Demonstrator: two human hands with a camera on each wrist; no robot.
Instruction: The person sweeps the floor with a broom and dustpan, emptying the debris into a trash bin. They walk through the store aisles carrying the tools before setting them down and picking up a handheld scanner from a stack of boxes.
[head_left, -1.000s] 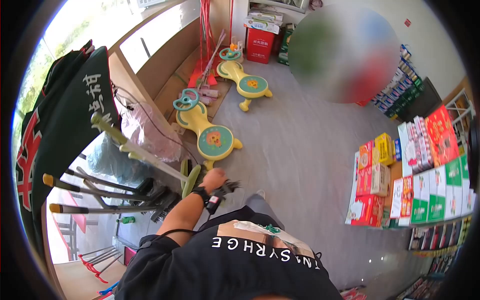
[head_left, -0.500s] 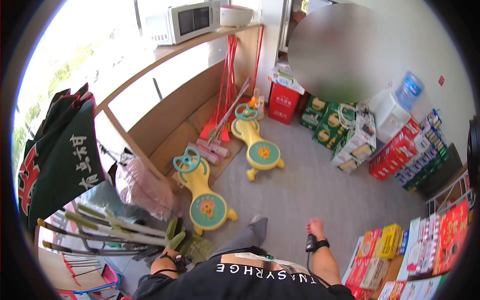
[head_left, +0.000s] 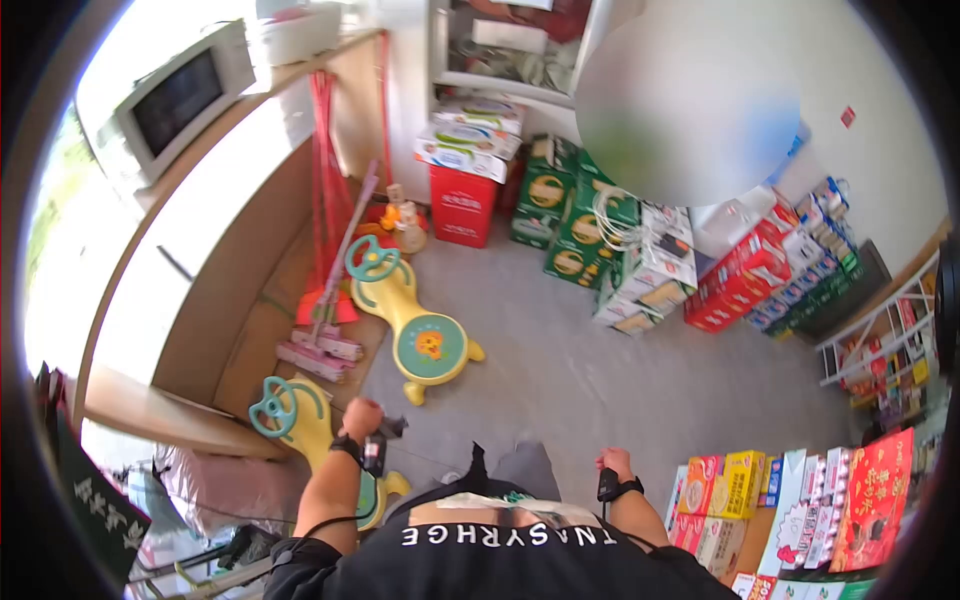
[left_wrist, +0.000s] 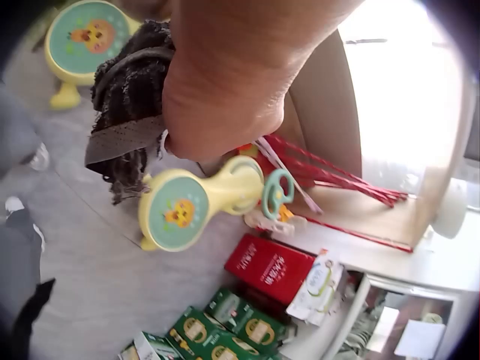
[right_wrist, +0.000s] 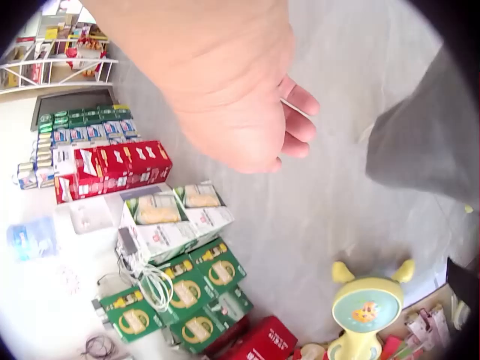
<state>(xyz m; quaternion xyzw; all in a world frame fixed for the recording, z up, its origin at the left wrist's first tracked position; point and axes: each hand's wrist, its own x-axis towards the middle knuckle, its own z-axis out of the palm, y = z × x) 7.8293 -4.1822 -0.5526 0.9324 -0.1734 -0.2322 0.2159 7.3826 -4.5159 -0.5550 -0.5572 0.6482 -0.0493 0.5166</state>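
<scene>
My left hand (head_left: pixel 362 418) is raised in front of the left side of my body, beside the yellow ride-on toys. In the left wrist view the left hand (left_wrist: pixel 225 90) grips a dark, shaggy piece (left_wrist: pixel 127 109) with a grey band, which hangs beside the palm. My right hand (head_left: pixel 616 462) hangs apart from the goods on the right. Seen from the right wrist, the right hand (right_wrist: pixel 251 120) has loosely curled fingers (right_wrist: pixel 300 127); a thin pale line shows between them, and I cannot tell what it is.
Two ride-on toys (head_left: pixel 430 345) stand on the left, near red-handled tools (head_left: pixel 323 200) and pink-headed mops (head_left: pixel 320 352). Green cartons (head_left: pixel 590 225) and a red box (head_left: pixel 462 205) line the back. Boxed goods (head_left: pixel 742 485) fill the right front; a microwave (head_left: pixel 185 100) sits on the ledge.
The head view has swung, and the umbrella and leaning poles have shifted down to the lower left. My left hand has come up from beside the poles. The right hand has moved little since half a second ago.
</scene>
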